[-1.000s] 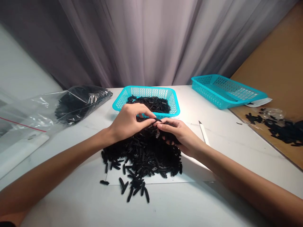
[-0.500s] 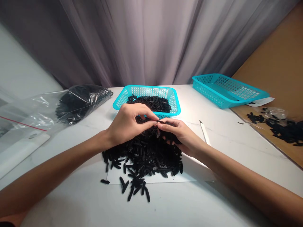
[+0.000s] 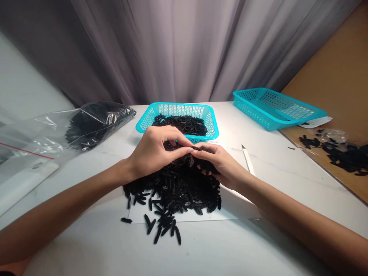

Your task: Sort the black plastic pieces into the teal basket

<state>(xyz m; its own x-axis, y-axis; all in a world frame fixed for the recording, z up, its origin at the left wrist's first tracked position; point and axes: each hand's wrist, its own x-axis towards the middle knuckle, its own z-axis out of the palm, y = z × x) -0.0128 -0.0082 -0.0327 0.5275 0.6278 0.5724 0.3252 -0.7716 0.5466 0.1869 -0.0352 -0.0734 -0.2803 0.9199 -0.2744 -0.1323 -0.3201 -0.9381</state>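
Basket (image 3: 201,137), black strips (image 3: 158,234) on white table (image 3: 97,241)

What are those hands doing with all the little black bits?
A person's left hand pinches one small black piece where the fingertips of both hands meet. The right hand also seems to cup more pieces in its palm. Below them is a big black pile, partly on white paper. Behind, a blue basket holds more, and so does the clear bag at left.
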